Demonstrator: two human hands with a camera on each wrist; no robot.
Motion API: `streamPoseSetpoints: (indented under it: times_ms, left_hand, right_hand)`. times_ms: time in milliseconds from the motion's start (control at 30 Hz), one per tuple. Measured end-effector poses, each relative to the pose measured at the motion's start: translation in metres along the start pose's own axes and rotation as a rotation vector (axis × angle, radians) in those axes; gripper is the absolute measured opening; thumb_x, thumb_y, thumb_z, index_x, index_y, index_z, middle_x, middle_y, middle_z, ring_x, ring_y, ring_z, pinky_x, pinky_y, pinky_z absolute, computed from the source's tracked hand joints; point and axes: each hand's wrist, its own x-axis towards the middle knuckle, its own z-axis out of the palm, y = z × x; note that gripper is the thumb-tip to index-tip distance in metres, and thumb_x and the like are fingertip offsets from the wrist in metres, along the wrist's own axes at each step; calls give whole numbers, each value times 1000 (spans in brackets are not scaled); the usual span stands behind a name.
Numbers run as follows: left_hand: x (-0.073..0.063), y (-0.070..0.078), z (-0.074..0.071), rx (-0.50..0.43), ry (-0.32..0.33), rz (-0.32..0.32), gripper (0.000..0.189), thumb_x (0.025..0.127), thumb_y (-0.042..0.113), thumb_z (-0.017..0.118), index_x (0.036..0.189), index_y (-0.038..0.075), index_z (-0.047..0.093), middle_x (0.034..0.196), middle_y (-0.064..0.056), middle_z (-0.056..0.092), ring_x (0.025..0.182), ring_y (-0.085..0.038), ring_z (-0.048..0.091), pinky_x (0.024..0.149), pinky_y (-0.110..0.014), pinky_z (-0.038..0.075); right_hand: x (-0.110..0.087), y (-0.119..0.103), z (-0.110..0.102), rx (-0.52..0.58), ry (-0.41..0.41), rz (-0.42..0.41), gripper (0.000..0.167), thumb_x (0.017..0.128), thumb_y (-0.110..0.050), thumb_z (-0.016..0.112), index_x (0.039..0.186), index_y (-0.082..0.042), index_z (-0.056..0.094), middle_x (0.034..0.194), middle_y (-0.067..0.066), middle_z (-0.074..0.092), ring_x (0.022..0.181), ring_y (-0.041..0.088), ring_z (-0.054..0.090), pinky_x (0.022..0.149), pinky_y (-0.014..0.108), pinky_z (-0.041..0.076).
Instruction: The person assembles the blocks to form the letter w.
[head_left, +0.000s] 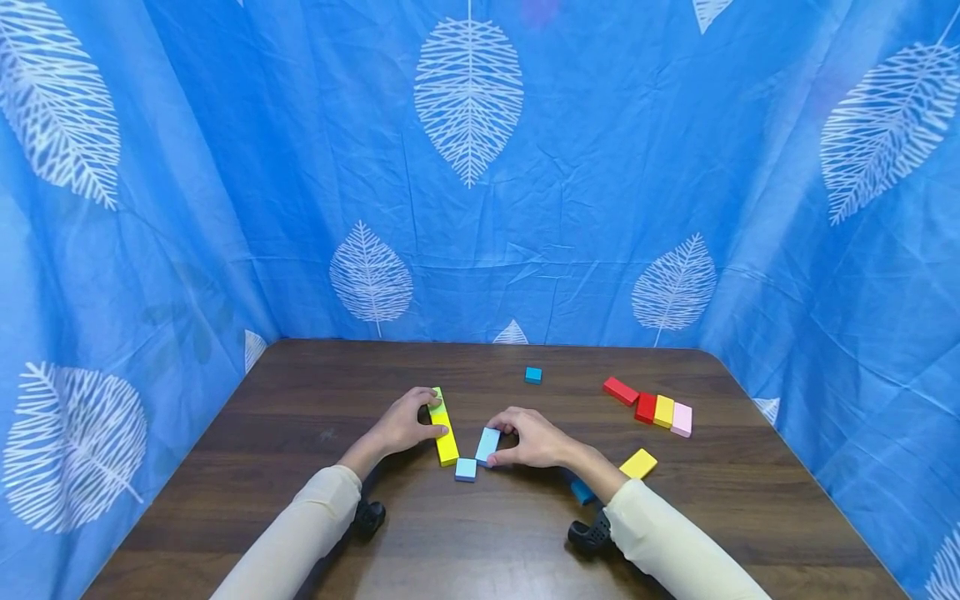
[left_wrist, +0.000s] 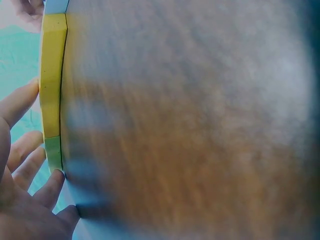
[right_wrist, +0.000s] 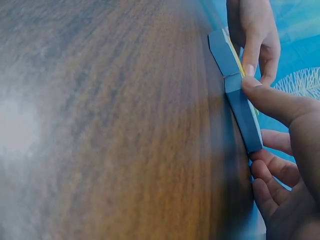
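My left hand point(head_left: 401, 425) rests over a row made of a long yellow block point(head_left: 447, 450) and a short light green block point(head_left: 437, 402). Its thumb is on the yellow block and its fingers are at the green end, as the left wrist view also shows. With thumb and fingertips, my right hand point(head_left: 534, 440) pinches a long light blue block point(head_left: 487, 445) by its ends. A short light blue block point(head_left: 465, 470) lies between the two, close to the near end of the yellow one. In the right wrist view the long light blue block point(right_wrist: 244, 117) stands at an angle to the short one.
Far back lies a small blue block point(head_left: 533, 375). To the right are a long red block point(head_left: 620, 391), a short red point(head_left: 645, 407), a yellow point(head_left: 663, 411) and a pink block point(head_left: 682, 419). Another yellow block point(head_left: 638, 463) and a blue block point(head_left: 582, 491) lie by the right forearm.
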Motion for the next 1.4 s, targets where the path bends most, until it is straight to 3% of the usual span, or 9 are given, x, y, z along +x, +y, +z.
streamPoseSetpoints:
  times_ms: [1067,1400]
  left_hand:
    - [1,-2,1,3,0,9,52,90,20,84,134,1,65,149,-16,50,136,-37,48,110,-50,43]
    - [1,-2,0,5,5,8,53,89,19,84,135,0,64,149,-17,50,135,-38,49,110,-50,44]
  right_hand:
    - [-1,0,0,-1,4,-24,56,87,-46,83,127,-11,70,113,-5,63,99,16,55,87,35,50]
    - [-13,7,-21,14,21,-43,58,90,-39,82,134,-5,66,121,4,65,103,19,60,91,40,53]
